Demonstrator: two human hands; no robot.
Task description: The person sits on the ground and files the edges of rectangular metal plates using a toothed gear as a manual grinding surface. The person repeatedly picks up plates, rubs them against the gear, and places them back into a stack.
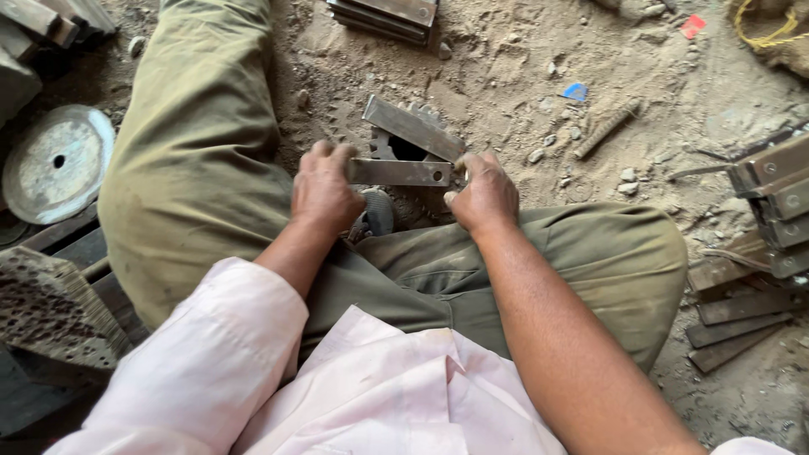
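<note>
Where both hands meet at the centre of the view lies a flat steel bar (399, 172), short, grey, level, with a small hole near its right end.

- Left hand (324, 190): grip closed over the bar's left end, fingers curled across the top.
- Right hand (484, 195): grip pinched on the bar's right end, thumb beneath and fingers above.
- Angled steel plate (413, 126): at 12 o'clock of the bar, just behind it, tilted and leaning over a dark hollow; whether it touches the bar cannot be told.
- Rubber sandal (377, 212): at 6 o'clock of the bar, between the hands, only partly visible.
- Olive trousers (198, 160): the knees spread to 9 and 4 o'clock; pink shirt sleeves nearest the camera.
- Dirt floor (522, 76): sandy, strewn with pebbles, carrying everything listed.
- Threaded rod (607, 126): at 2 o'clock, well apart, lying aslant.
- Stacked steel bars (771, 211): at 3 o'clock, at the frame edge, with loose flat strips below them.
- Second metal stack (383, 17): at 12 o'clock, at the top edge.
- Round metal disc (55, 164): at 9 o'clock, beyond the left knee, centre hole showing.
- Yellow rope (763, 34): top right corner.
</note>
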